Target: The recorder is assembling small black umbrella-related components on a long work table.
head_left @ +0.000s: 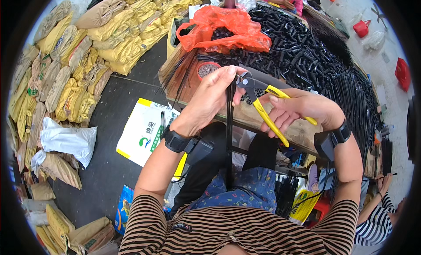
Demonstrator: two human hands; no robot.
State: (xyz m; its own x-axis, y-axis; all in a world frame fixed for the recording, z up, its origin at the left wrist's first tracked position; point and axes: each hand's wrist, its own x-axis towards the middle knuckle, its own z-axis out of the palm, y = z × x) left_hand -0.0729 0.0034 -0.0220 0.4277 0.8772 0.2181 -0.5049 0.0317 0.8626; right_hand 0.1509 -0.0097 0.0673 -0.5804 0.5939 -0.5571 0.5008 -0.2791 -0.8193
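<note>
My left hand (215, 93) is closed round thin black rods (230, 128), which hang down toward my lap. In my right hand (302, 107) is a pair of pliers (250, 83) with yellow handles, spread apart between my fingers and palm. The dark head of the pliers is right at the rods' upper end, beside my left thumb. Whether the jaws grip a rod is too small to tell. Just beyond my left hand, a small red bowl (208, 70) of tiny shiny pieces stands on the wooden table (180, 82).
Black tube-like parts (285, 36) cover much of the table, with a red plastic bag (223, 27) at its far side. Long black rods (357, 90) lie to the right. Stacked yellow sacks (118, 36) fill the left. Another person (375, 220) is at the lower right.
</note>
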